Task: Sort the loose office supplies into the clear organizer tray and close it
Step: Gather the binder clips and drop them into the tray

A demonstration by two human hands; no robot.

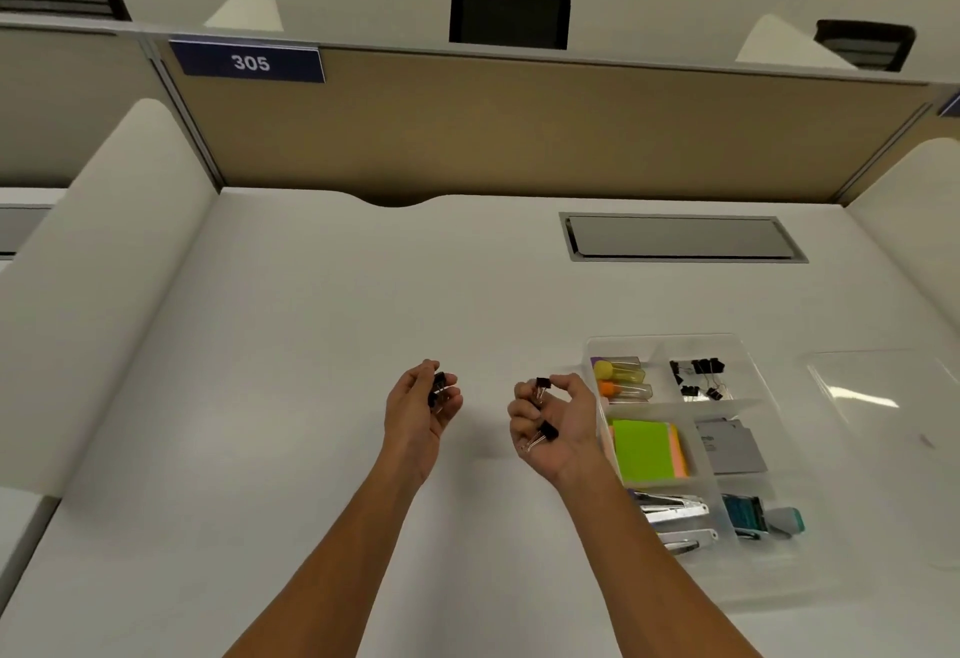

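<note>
The clear organizer tray (750,345) lies on the white desk at the right. Its far right compartment holds several black binder clips (698,379); others hold push pins (621,379), green sticky notes (644,449), a grey box (732,447), staplers (675,509) and a teal item (763,517). My left hand (418,410) is raised left of the tray, fingers curled around black binder clips (439,389). My right hand (556,423) hovers beside the tray's left wall, pinching one binder clip (542,384) and cupping another (545,431) in the palm.
The tray's clear lid (883,392) lies on the desk right of the tray. A grey cable hatch (685,237) is set into the desk at the back. A tan partition (519,132) and white side walls enclose the desk.
</note>
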